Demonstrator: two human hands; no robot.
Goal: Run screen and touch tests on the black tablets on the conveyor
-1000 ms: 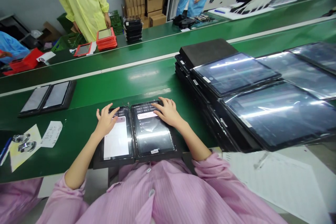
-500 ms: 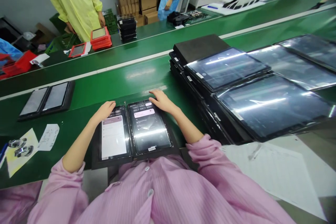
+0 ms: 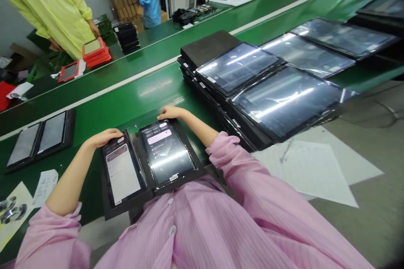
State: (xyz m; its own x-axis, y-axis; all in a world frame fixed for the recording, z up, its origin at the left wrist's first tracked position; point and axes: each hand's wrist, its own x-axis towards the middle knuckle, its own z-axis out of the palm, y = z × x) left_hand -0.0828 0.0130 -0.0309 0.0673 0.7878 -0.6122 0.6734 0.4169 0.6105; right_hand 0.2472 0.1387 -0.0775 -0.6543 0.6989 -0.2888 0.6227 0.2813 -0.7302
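Two lit tablets lie side by side on a dark tray [image 3: 145, 164] at the bench edge in front of me. The left tablet [image 3: 123, 176] shows a mostly white screen and sits slightly turned, a gap between it and its neighbour. My left hand [image 3: 109, 136] grips its top edge, fingers closed over the upper corner. On the right tablet [image 3: 170, 155] the screen is dark, with a pale pink bar near the top. My right hand [image 3: 172, 112] is curled at that tablet's top edge, its fingertips partly hidden.
Stacked large tablets [image 3: 284, 96] stand to my right. Two more tablets [image 3: 39, 138] lie at the left. Papers [image 3: 318, 172] are at the right; a handwritten note [image 3: 45, 187] lies left. Across the green bench [image 3: 151, 86], a person in yellow [image 3: 53, 8] stands by red-cased devices [image 3: 94, 52].
The view has swung right. My left hand has closed on the left tablet's top, and that tablet has shifted away from the right one. My right hand has curled at the top edge.
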